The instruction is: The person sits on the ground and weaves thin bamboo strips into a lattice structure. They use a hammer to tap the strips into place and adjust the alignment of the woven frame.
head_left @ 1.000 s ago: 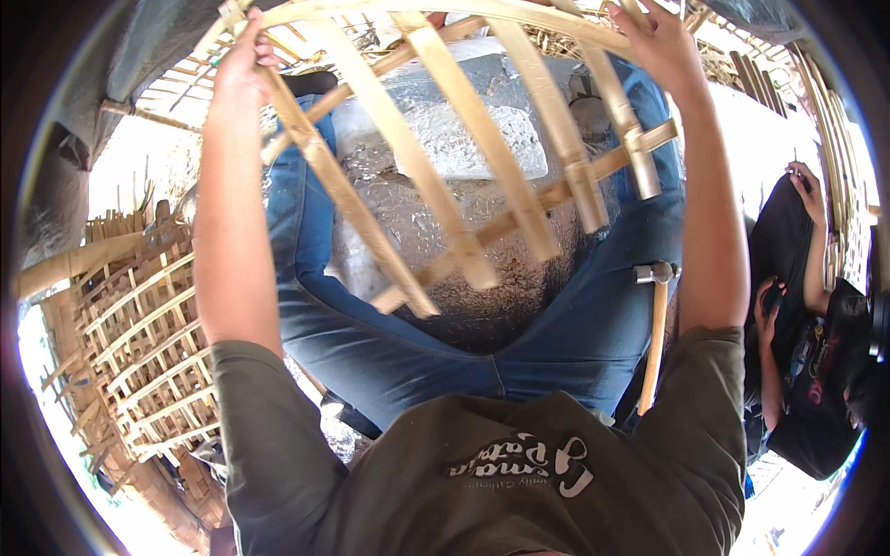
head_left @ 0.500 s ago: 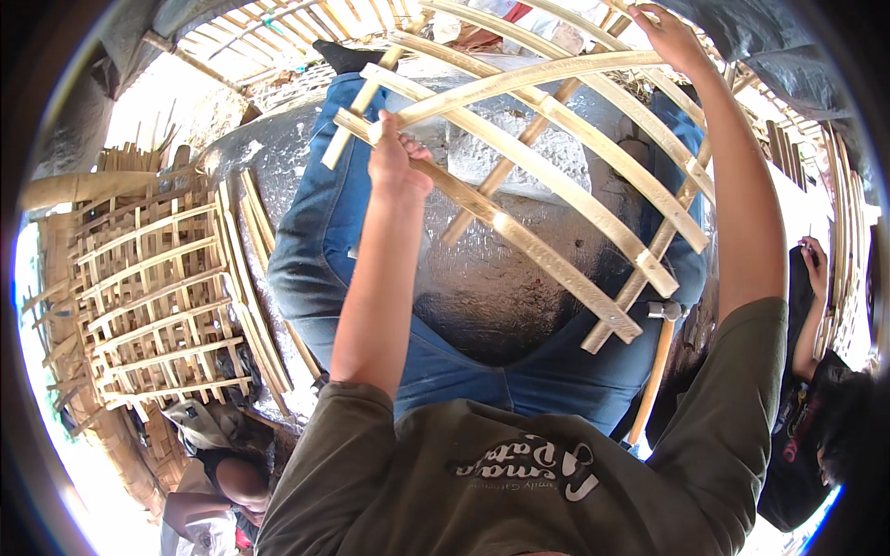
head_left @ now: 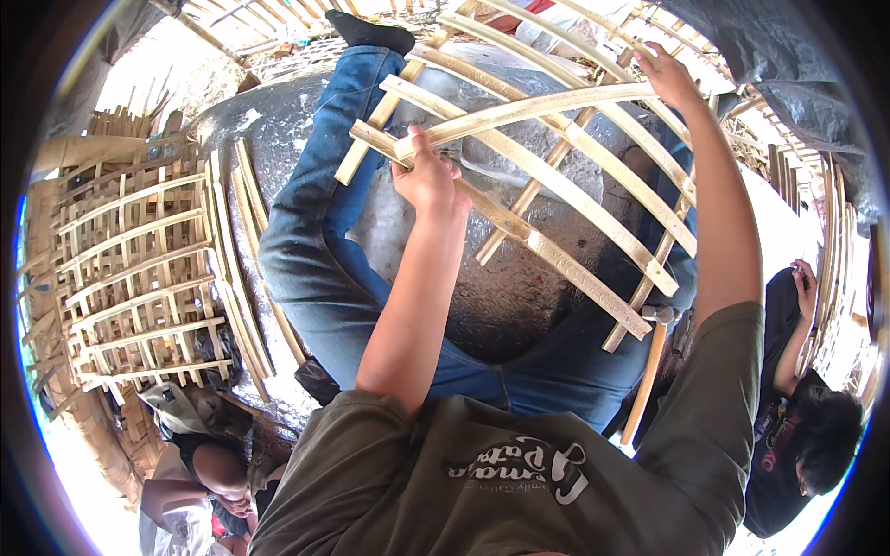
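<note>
A lattice of pale bamboo slats lies tilted over my legs, its slats crossing with gaps between them. One slat runs slantwise over the others, from my left hand up to my right. My left hand is closed around the lattice's nearest slat, and the low end of the slanting slat rests against it, thumb pointing up. At the far right my right hand grips the other end of the slanting slat, some fingers stretched past it. How its thumb sits is hidden.
A hammer leans by my right thigh. Left of me lie another bamboo lattice and loose strips. Beneath the work is a dark, shiny rounded surface. Other people sit at lower left and right.
The lattice and my left hand have shifted a little right and nearer in the picture. My right hand has come slightly lower. Both hands keep their grip on the slats.
</note>
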Demonstrator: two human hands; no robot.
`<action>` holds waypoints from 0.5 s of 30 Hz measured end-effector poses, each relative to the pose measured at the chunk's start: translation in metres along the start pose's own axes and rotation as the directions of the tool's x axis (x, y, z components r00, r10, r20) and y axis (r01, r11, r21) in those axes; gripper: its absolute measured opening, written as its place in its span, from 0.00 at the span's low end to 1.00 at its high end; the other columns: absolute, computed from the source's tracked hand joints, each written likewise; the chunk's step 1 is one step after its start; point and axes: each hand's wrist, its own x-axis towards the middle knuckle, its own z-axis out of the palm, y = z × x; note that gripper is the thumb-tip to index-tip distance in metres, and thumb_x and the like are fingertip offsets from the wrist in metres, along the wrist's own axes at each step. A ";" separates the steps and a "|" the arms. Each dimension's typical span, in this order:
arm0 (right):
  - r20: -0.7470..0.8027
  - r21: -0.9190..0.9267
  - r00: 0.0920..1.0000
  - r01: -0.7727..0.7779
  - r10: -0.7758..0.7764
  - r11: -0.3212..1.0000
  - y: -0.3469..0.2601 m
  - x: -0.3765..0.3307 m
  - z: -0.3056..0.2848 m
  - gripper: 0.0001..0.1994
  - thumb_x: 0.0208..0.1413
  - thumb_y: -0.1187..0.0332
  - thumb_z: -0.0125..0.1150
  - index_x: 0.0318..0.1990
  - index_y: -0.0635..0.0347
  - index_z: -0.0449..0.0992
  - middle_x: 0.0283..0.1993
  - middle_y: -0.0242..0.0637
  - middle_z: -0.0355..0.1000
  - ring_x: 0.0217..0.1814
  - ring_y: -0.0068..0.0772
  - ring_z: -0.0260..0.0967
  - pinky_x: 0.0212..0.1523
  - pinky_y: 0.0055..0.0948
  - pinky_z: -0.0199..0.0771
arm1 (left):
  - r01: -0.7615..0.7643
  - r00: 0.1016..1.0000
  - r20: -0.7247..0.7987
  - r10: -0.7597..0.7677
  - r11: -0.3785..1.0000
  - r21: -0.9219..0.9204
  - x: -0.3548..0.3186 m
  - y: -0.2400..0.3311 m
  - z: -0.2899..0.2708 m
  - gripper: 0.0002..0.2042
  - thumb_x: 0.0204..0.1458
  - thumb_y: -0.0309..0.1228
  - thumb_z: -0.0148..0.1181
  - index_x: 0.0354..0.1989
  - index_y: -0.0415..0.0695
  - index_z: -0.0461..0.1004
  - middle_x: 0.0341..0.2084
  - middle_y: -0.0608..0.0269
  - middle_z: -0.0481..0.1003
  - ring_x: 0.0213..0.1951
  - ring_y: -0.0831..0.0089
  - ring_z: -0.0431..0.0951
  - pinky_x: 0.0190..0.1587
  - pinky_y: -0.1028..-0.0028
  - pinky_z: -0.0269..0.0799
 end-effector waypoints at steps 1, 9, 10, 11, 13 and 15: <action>0.002 0.005 1.000 -0.016 0.016 1.000 -0.002 -0.002 0.003 0.35 0.67 0.37 0.42 0.73 0.50 0.59 0.62 0.54 0.73 0.66 0.50 0.70 0.68 0.54 0.66 | 0.008 1.000 -0.020 -0.008 1.000 0.004 0.002 -0.002 0.001 0.10 0.64 0.38 0.61 0.39 0.48 0.68 0.19 0.74 0.66 0.16 0.83 0.59 0.18 0.76 0.52; 0.031 0.014 0.997 -0.067 0.066 0.998 0.012 -0.013 0.044 0.42 0.63 0.30 0.42 0.75 0.49 0.55 0.73 0.53 0.60 0.76 0.54 0.57 0.75 0.58 0.53 | 0.009 0.997 -0.079 -0.003 0.997 0.077 0.004 -0.010 0.009 0.11 0.63 0.37 0.63 0.45 0.46 0.69 0.26 0.69 0.71 0.19 0.79 0.64 0.18 0.74 0.56; -0.066 -0.060 0.997 -0.035 0.031 0.998 0.000 -0.019 0.045 0.41 0.63 0.31 0.43 0.74 0.51 0.57 0.71 0.53 0.63 0.74 0.53 0.59 0.71 0.62 0.59 | 0.001 0.996 -0.091 0.007 0.996 0.094 0.005 -0.009 0.008 0.11 0.63 0.37 0.63 0.45 0.46 0.69 0.27 0.69 0.72 0.19 0.79 0.65 0.18 0.74 0.56; -0.117 -0.060 0.993 -0.033 0.026 0.998 -0.018 -0.028 0.041 0.41 0.63 0.31 0.44 0.73 0.51 0.58 0.70 0.53 0.64 0.73 0.53 0.60 0.70 0.62 0.62 | -0.005 0.995 -0.101 0.016 0.994 0.105 0.006 -0.009 0.007 0.12 0.63 0.37 0.63 0.46 0.46 0.69 0.27 0.68 0.72 0.19 0.78 0.65 0.18 0.74 0.57; -0.225 -0.058 0.974 -0.027 0.013 0.998 -0.064 -0.055 0.029 0.40 0.63 0.32 0.44 0.71 0.52 0.60 0.67 0.53 0.66 0.72 0.52 0.62 0.67 0.63 0.66 | -0.017 0.995 -0.099 0.028 0.993 0.114 0.012 -0.013 0.001 0.13 0.63 0.38 0.63 0.47 0.45 0.69 0.28 0.68 0.72 0.19 0.79 0.66 0.18 0.74 0.57; -0.129 -0.003 0.990 0.052 -0.052 0.999 -0.110 -0.101 0.021 0.39 0.63 0.32 0.45 0.70 0.52 0.63 0.65 0.52 0.67 0.71 0.54 0.62 0.65 0.62 0.69 | -0.013 0.995 -0.095 0.024 0.993 0.116 0.012 -0.015 -0.002 0.14 0.63 0.38 0.63 0.48 0.45 0.69 0.28 0.68 0.72 0.19 0.79 0.66 0.17 0.74 0.57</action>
